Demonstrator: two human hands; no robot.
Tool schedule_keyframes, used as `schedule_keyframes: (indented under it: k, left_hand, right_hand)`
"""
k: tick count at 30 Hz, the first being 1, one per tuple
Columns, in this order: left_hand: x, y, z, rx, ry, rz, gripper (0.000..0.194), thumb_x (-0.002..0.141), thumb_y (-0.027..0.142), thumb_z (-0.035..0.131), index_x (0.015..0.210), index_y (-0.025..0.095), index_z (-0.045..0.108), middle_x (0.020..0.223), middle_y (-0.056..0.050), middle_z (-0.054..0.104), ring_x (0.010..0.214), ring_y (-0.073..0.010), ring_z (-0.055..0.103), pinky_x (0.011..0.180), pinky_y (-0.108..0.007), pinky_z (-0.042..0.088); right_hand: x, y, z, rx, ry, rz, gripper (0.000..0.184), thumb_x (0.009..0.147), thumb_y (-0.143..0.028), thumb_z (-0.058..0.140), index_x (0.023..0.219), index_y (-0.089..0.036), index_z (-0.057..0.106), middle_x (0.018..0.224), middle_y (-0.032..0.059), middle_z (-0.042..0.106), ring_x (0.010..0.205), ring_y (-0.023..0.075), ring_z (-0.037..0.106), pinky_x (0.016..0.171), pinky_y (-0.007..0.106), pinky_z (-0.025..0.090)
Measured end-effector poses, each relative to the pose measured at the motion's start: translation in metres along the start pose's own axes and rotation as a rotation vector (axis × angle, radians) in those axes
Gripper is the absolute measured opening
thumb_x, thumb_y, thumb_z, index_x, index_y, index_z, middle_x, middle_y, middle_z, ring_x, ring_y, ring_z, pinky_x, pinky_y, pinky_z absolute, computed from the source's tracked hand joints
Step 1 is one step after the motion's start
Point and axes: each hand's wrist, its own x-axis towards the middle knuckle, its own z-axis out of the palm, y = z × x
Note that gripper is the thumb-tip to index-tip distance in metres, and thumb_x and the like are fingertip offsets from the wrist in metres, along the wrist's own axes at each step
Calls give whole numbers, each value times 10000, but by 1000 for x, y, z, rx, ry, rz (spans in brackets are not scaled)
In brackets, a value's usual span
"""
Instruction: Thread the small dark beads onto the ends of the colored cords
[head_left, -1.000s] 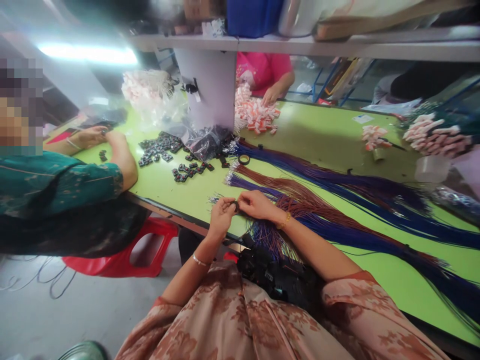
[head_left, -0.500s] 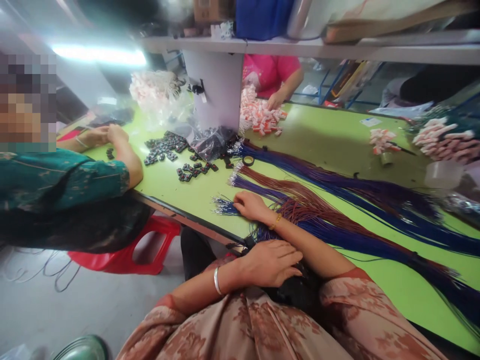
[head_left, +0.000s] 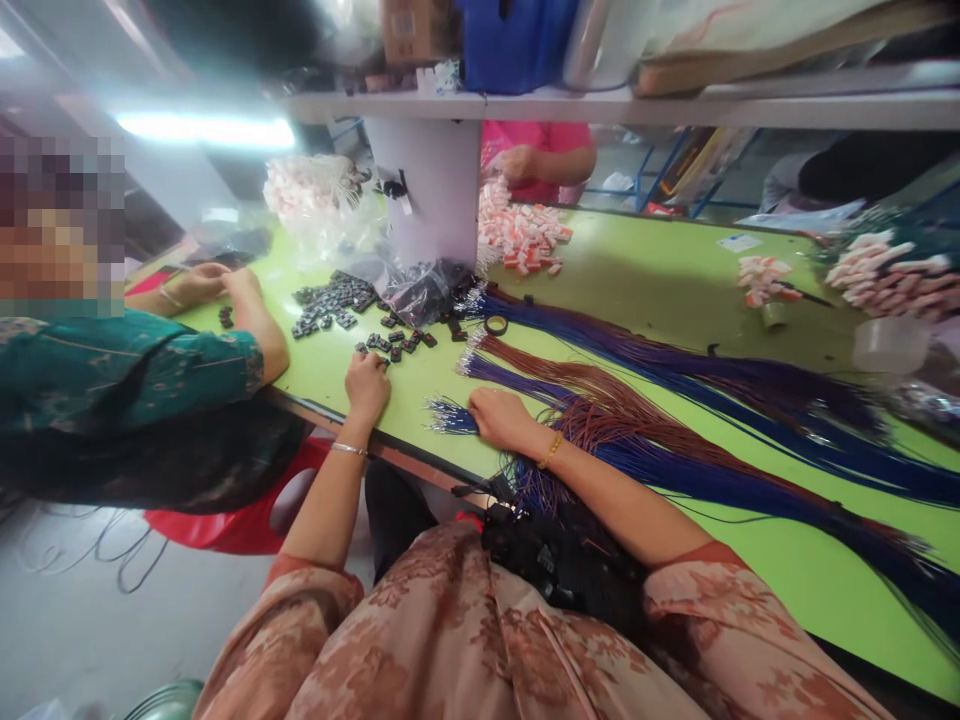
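Observation:
My left hand (head_left: 367, 385) is at the near edge of a small group of black plastic parts (head_left: 409, 342). Its fingers are closed in a pinch, with a dark bit of one such part showing at the fingertips. Further right, my right hand (head_left: 506, 415) lies closed on a bundle of blue wires (head_left: 459, 418), whose bare metal ends stick out left of the fingers. Purple wires (head_left: 499, 372) and brown wires (head_left: 540, 360) run just beyond this hand. A heap of black parts (head_left: 555, 560) rests in my lap, its details hard to make out.
A larger pile of black parts (head_left: 330, 300) and a tape roll (head_left: 496, 325) lie on the green table (head_left: 637, 260). Pink-white connectors (head_left: 532, 235) are heaped near a co-worker in pink (head_left: 559, 165). Another co-worker's arm (head_left: 259, 315) rests at left. A shelf (head_left: 637, 105) crosses above.
My left hand went from beside the right hand down to the lap, then out left to the black parts. The right hand stayed on the blue wires. The far co-worker's hand lifted off the connectors.

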Motion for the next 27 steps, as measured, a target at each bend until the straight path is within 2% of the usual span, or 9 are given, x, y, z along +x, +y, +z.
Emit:
schedule_keyframes:
  k: [4,7,10,14,17,19,23,27]
  left_hand:
    - [-16,2,-3,14,-7,20,127,801,199,504,899,183,583,904,-106,585,835,-242,536,711,-340,383]
    - [-23,-1,-8,-159,24,11,172,740,175,571,912,177,587,906,-84,601,815,-212,545,746,-333,400]
    - [-29,-3,-15,-552,3,-59,245,680,220,661,916,166,629,854,-46,627,743,-165,543,732,-304,419]
    - [-45,7,-31,-1197,-180,-221,352,619,284,736,940,153,667,791,-21,628,700,-120,550,698,-273,454]
    - [-58,20,-45,-1483,-247,-282,368,607,245,749,958,176,659,817,-9,619,774,-126,594,760,-301,498]
    - [-66,28,-50,-1574,-274,-276,373,607,211,748,964,198,638,803,8,605,790,-133,612,755,-306,515]
    - [-80,43,-46,-1642,-358,-326,323,607,165,743,900,192,610,788,22,594,683,-90,592,600,-206,489]
    - [-94,59,-35,-1700,-497,-386,283,630,166,746,889,149,636,811,-8,611,683,-87,585,598,-203,498]
  right_hand:
    - [-4,2,-6,-77,4,35,183,892,-202,405,955,-152,569,956,129,641,797,220,585,613,300,321]
    - [-6,5,-12,-27,34,77,192,905,-225,381,954,-153,552,891,101,657,725,200,582,592,290,297]
    - [-7,7,-20,110,73,66,188,909,-244,380,915,-168,552,839,61,666,690,166,570,607,271,297]
    - [-6,11,-27,165,115,81,144,848,-236,448,828,-168,574,766,52,657,643,147,537,592,259,283]
    - [-5,14,-30,236,234,149,134,811,-222,463,791,-160,580,695,42,626,598,137,500,576,256,280]
    - [-4,14,-31,422,299,112,115,792,-221,477,769,-162,574,663,15,598,577,118,479,573,241,302]
    - [-7,5,-38,788,336,17,116,783,-261,511,752,-160,559,647,-18,557,548,87,429,545,216,327]
    - [-13,-6,-42,932,304,-63,148,797,-295,528,766,-156,568,657,-26,536,561,79,409,537,207,330]
